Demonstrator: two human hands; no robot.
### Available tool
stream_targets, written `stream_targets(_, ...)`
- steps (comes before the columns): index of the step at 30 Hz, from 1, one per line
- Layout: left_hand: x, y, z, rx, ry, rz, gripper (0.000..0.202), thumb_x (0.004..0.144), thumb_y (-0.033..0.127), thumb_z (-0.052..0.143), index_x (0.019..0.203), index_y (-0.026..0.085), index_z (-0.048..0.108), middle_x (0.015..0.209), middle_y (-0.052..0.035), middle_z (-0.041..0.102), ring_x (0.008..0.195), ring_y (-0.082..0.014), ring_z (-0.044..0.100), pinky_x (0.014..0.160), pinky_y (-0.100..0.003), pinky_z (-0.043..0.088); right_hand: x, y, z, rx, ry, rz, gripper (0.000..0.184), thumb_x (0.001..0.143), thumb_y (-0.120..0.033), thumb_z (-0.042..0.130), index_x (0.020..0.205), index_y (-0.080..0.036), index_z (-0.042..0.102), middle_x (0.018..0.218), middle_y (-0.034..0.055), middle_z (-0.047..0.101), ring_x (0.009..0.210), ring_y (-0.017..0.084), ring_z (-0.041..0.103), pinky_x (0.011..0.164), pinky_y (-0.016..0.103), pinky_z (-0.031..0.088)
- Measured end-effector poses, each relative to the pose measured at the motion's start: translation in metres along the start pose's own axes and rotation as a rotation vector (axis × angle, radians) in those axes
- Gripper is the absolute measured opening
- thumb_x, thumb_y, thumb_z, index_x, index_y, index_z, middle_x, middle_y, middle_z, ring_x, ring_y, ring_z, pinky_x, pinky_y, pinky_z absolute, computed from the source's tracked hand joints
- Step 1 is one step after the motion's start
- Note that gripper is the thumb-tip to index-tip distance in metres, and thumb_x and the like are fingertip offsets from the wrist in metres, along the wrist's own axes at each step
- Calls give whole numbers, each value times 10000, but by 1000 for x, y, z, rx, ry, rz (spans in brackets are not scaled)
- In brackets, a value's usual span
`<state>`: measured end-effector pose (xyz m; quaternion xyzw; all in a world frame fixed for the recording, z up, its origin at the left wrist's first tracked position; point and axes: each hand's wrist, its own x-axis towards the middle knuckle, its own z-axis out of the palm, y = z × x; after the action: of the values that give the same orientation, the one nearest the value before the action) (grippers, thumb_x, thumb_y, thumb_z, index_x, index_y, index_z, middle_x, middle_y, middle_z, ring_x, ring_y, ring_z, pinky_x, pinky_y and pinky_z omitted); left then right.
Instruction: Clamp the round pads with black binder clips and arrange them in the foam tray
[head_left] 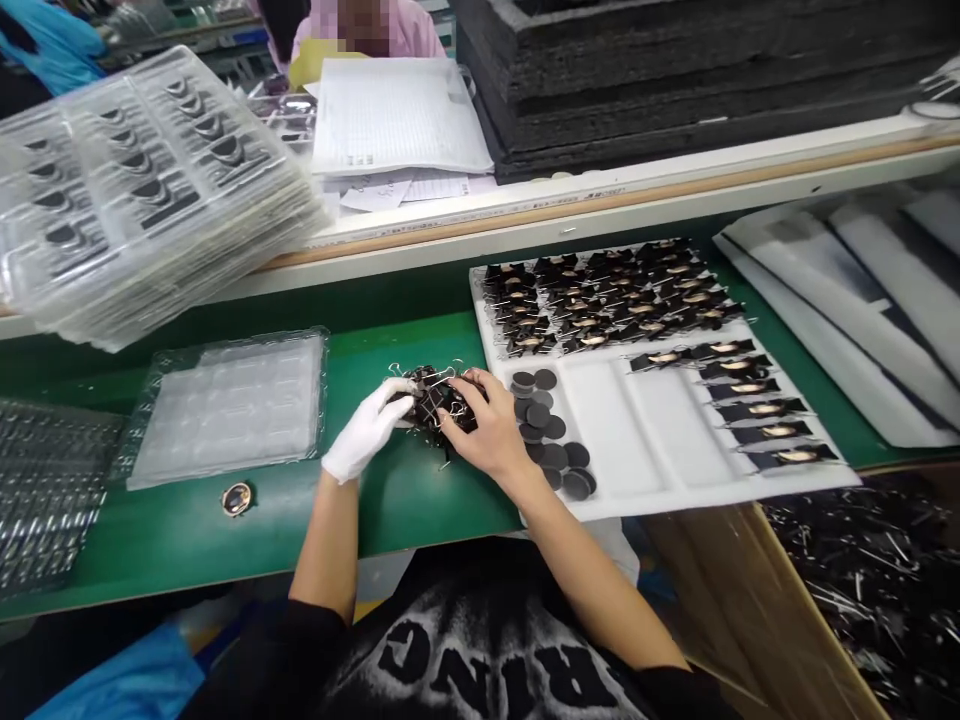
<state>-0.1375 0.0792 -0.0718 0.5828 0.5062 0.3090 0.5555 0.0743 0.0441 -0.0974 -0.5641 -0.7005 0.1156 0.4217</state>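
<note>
A small heap of black binder clips (433,397) with wire handles lies on the green table (375,340). My left hand (367,432), in a white glove, rests against the heap's left side with fingers curled on it. My bare right hand (486,424) lies over the heap's right side, fingers bent into the clips. Just right of my right hand, dark round discs (551,440) sit on a white foam tray (637,440). The tray also carries rows of black clipped parts with gold ovals (615,300).
An empty clear blister tray (229,410) lies left of the hands, with a small gold-rimmed round part (236,498) in front of it. Stacked clear trays (135,180) stand at far left. A box of black clips (877,590) sits lower right. Another person sits behind papers (397,115).
</note>
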Motion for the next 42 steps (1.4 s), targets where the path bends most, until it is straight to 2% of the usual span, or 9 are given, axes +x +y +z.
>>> stream_targets(4, 7, 13, -20, 594, -141, 103, 394, 1031, 528, 510, 1290, 284, 680, 1419, -50, 655, 1410, -272, 540, 1274, -517, 392, 5, 2, -21, 20, -122, 18, 504, 1008, -389, 577, 1450, -145, 585, 1322, 190, 719, 1283, 340, 661, 1060, 535, 546)
stream_targets(8, 5, 20, -25, 755, -207, 113, 562, 1043, 583, 472, 1544, 335, 525, 1664, -27, 469, 1609, -271, 329, 1348, -507, 263, 16, 11, -41, 34, -189, 63, 448, 1062, -268, 453, 1481, -157, 567, 1205, 141, 782, 1052, 270, 759, 926, 418, 603)
stream_targets(11, 0, 14, -21, 708, -80, 102, 719, 1037, 618, 471, 1676, 321, 324, 1750, -54, 329, 1614, -300, 335, 1327, -516, 311, 30, 20, -52, -34, -256, 99, 418, 1055, -186, 447, 1433, -185, 626, 1075, 93, 817, 910, 242, 779, 842, 357, 588)
stream_targets(15, -11, -5, -8, 575, 218, 109, 805, 1038, 582, 489, 1717, 287, 172, 1716, -141, 380, 1420, -318, 601, 1173, -506, 520, 56, 22, -58, -165, -482, 52, 405, 1034, -160, 535, 1416, -226, 649, 993, 84, 824, 941, 269, 778, 848, 356, 551)
stream_targets(21, -29, -21, 19, 709, 473, 182, 589, 1049, 480, 458, 1572, 213, 491, 1616, -127, 530, 1442, -294, 577, 1203, -459, 499, 77, 14, -52, -168, -583, -40, 307, 1040, -242, 587, 1333, -213, 673, 1048, 116, 814, 1078, 285, 755, 912, 344, 522)
stream_targets(26, -31, 4, 51, 1079, 620, 98, 619, 1042, 529, 441, 1551, 188, 530, 1615, -210, 493, 1497, -423, 460, 1193, -637, 420, 67, 7, -55, -99, -587, -65, 444, 1067, -208, 407, 1494, -189, 529, 1137, 160, 802, 1066, 317, 767, 873, 376, 558)
stream_targets(34, 20, 29, 80, 1290, 466, 325, 433, 1039, 436, 418, 1223, 241, 758, 1565, -158, 563, 1495, -384, 448, 1181, -626, 329, 63, 11, -56, 53, -509, -19, 668, 964, -203, 495, 1602, -155, 301, 1126, 180, 796, 986, 327, 781, 749, 351, 581)
stream_targets(38, 42, 23, 79, 1308, 418, 356, 344, 945, 328, 476, 1094, 214, 764, 1495, -161, 622, 1412, -350, 544, 1127, -548, 403, 59, 14, -64, 103, -459, 29, 572, 934, -182, 496, 1499, -153, 414, 1086, 176, 796, 907, 302, 771, 591, 285, 525)
stream_targets(42, 52, 20, 79, 1310, 464, 410, 272, 891, 348, 519, 1006, 234, 738, 1506, -148, 620, 1437, -401, 519, 1101, -642, 364, 52, 14, -71, 135, -435, 80, 385, 970, -235, 480, 1327, -103, 546, 928, 153, 787, 712, 259, 719, 450, 268, 430)
